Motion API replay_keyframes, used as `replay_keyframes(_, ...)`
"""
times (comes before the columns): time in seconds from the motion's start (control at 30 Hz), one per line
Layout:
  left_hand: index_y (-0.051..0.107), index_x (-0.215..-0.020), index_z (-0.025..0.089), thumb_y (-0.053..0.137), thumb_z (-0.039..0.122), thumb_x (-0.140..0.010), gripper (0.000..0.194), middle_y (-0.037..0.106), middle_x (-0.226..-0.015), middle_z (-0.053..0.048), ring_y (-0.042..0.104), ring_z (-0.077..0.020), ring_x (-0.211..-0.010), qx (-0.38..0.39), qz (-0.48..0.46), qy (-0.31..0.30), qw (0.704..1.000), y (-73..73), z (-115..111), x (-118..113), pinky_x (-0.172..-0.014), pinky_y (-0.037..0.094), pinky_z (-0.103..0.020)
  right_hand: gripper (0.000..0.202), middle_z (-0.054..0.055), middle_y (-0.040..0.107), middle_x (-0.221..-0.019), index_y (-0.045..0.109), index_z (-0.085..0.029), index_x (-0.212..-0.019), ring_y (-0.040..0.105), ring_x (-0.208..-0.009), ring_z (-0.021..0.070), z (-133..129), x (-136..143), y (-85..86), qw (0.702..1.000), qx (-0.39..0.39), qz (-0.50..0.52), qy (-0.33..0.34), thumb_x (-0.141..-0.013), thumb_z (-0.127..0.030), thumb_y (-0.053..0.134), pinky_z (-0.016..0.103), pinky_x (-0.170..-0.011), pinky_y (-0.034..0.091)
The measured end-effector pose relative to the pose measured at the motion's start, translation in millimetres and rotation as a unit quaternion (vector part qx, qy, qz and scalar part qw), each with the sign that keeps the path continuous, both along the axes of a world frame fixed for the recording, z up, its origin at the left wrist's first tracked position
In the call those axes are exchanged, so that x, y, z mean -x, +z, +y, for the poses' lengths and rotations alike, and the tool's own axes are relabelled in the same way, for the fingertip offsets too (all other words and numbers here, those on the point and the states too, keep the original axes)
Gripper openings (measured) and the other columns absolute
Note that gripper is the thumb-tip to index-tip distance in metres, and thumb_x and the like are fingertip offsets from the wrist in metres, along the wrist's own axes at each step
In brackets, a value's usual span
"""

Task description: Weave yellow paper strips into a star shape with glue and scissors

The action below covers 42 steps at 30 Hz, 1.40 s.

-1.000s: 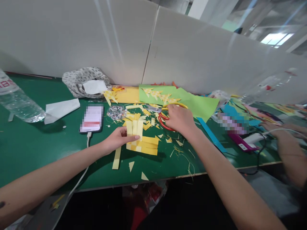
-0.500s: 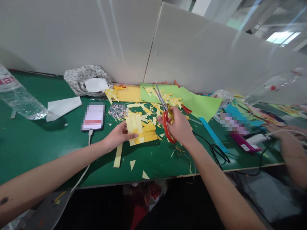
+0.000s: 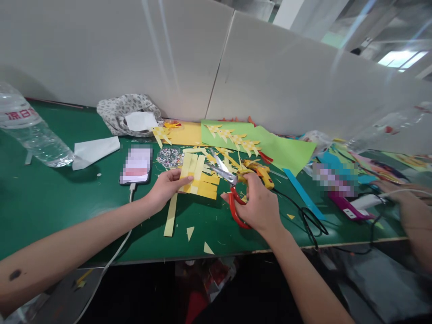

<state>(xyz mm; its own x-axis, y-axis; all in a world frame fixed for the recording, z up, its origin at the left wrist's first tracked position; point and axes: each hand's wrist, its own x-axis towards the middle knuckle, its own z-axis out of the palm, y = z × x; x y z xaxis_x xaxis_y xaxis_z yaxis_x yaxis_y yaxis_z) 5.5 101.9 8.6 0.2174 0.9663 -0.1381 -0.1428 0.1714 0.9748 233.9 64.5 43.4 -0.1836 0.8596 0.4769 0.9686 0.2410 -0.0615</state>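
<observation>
Between the thumb and fingers of my left hand (image 3: pixel 168 188) is a woven piece of yellow paper strips (image 3: pixel 202 185), pale strips crossing darker ones, with loose strip ends at the top and right. My right hand (image 3: pixel 261 204) grips red-handled scissors (image 3: pixel 236 204), their blades apart and pointing up-left, close to the woven paper's upper right. Behind the right hand lies a yellow glue gun (image 3: pixel 265 174) with a black cord. A pale paper strip (image 3: pixel 170 216) and small triangular scraps (image 3: pixel 208 248) lie below the woven paper.
A charging phone (image 3: pixel 136 166), a water bottle (image 3: pixel 37 130) and a patterned cloth bag (image 3: pixel 118 112) are at left. Green paper (image 3: pixel 286 148) bearing cut yellow woven pieces lies by the partition. A blue strip (image 3: pixel 305 195) lies at right, near another person's arm (image 3: pixel 416 220).
My right hand has turned the scissors from pointing upward to pointing left, bringing their open blades near the woven paper. The left hand has tilted the paper slightly.
</observation>
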Motion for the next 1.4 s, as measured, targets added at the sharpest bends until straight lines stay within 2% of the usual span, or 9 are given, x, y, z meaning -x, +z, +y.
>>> replay_keyframes(0.1,0.063,-0.091,0.019,0.068,0.033,-0.067,0.028,0.068,-0.096,-0.007,0.064,-0.0188,-0.081,-0.009,0.006,0.001,1.0,0.6,-1,0,-0.062,0.05,-0.025,0.048,0.009,0.061,-0.09,0.045,-0.016,-0.1,0.06,-0.073,0.0213,-1,2,0.6,1.0,0.0,-0.014,0.005,-0.074,-0.056,0.048,0.026,-0.05,0.033)
replay_keyframes(0.27,0.065,-0.086,0.02,0.068,0.036,-0.068,0.024,0.068,-0.087,-0.005,0.063,-0.0161,-0.076,-0.041,0.026,-0.005,0.999,-1.1,-1,-1,-0.057,0.049,-0.022,0.045,0.006,0.062,-0.089,0.047,-0.018,-0.098,0.059,-0.07,0.0211,0,4,-5.6,0.993,0.068,-0.091,-0.016,-0.075,-0.056,0.045,0.027,-0.048,0.028)
replay_keyframes(0.47,0.064,-0.085,0.02,0.065,0.036,-0.07,0.022,0.065,-0.084,-0.003,0.059,-0.0135,-0.071,-0.07,0.044,-0.019,0.996,-6.2,0,-1,-0.054,0.048,-0.02,0.049,0.008,0.062,-0.094,0.049,-0.017,-0.101,0.059,-0.073,0.0215,-1,5,-4.9,0.989,0.115,-0.096,0.001,-0.075,-0.059,0.042,0.027,-0.05,0.031)
replay_keyframes(0.6,0.062,-0.085,0.019,0.064,0.037,-0.071,0.023,0.062,-0.08,-0.002,0.057,-0.0127,-0.067,-0.088,0.063,-0.003,0.994,-6.7,2,-1,-0.053,0.048,-0.021,0.05,0.007,0.062,-0.093,0.048,-0.017,-0.101,0.059,-0.073,0.0215,-3,3,-3.7,0.993,0.087,-0.084,-0.01,-0.074,-0.059,0.045,0.027,-0.05,0.031)
replay_keyframes(0.73,0.059,-0.089,0.019,0.063,0.039,-0.071,0.027,0.064,-0.086,-0.004,0.06,-0.0159,-0.073,-0.081,0.07,0.011,0.994,-4.6,1,0,-0.053,0.05,-0.022,0.048,0.007,0.062,-0.092,0.048,-0.017,-0.1,0.06,-0.074,0.0225,-5,2,-3.2,0.996,0.054,-0.065,-0.025,-0.073,-0.057,0.047,0.027,-0.051,0.032)
replay_keyframes(0.9,0.057,-0.091,0.02,0.063,0.036,-0.07,0.027,0.063,-0.096,-0.005,0.061,-0.0175,-0.077,-0.082,0.067,0.003,0.994,-3.2,-1,0,-0.051,0.051,-0.022,0.046,0.007,0.062,-0.093,0.048,-0.018,-0.1,0.06,-0.073,0.0218,-6,6,-6.1,0.992,0.092,-0.088,-0.011,-0.074,-0.056,0.045,0.027,-0.049,0.031)
replay_keyframes(1.17,0.057,-0.091,0.02,0.065,0.035,-0.068,0.029,0.061,-0.095,-0.004,0.057,-0.0136,-0.071,-0.06,0.054,0.004,0.997,-3.7,-1,0,-0.045,0.048,-0.017,0.044,0.006,0.062,-0.093,0.047,-0.018,-0.098,0.06,-0.071,0.0214,-8,5,-8.1,0.99,0.107,-0.086,-0.016,-0.074,-0.055,0.045,0.028,-0.048,0.03)
replay_keyframes(1.4,0.057,-0.091,0.021,0.066,0.038,-0.068,0.03,0.062,-0.093,-0.004,0.059,-0.0148,-0.071,-0.038,0.048,0.006,0.998,-2.0,-1,-1,-0.045,0.048,-0.018,0.043,0.005,0.062,-0.088,0.047,-0.019,-0.095,0.059,-0.066,0.0206,-15,6,-15.5,0.989,0.11,-0.096,-0.019,-0.074,-0.056,0.045,0.027,-0.047,0.029)
